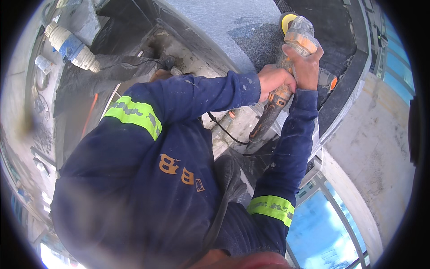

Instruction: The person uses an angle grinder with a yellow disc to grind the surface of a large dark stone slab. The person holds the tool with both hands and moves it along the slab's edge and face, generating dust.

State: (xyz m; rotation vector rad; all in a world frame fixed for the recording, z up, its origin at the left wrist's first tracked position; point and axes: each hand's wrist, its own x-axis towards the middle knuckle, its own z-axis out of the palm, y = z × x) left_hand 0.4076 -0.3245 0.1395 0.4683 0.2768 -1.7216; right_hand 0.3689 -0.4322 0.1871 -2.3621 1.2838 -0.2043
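Observation:
Both my hands are closed round an orange and grey dusty angle grinder (301, 41). My right hand (307, 67) wraps the front, just behind the gear head. My left hand (275, 81) grips the body a little lower, close to my right wrist. A yellow-faced round disc (288, 22) sits at the tool's far end, by the edge of a grey stone slab (210, 18). Darker speckled stone (259, 44) shows beside the disc. From the grinder's tail a black cord (230, 135) curves to the left. Some of my fingers are hidden behind the tool.
A white and blue cable connector (71, 47) lies at the far left, near an orange strip (90, 114). A dark panel (331, 31) stands beyond the grinder. A pale concrete ledge (371, 134) runs along the right, with blue glazing (320, 224) below it.

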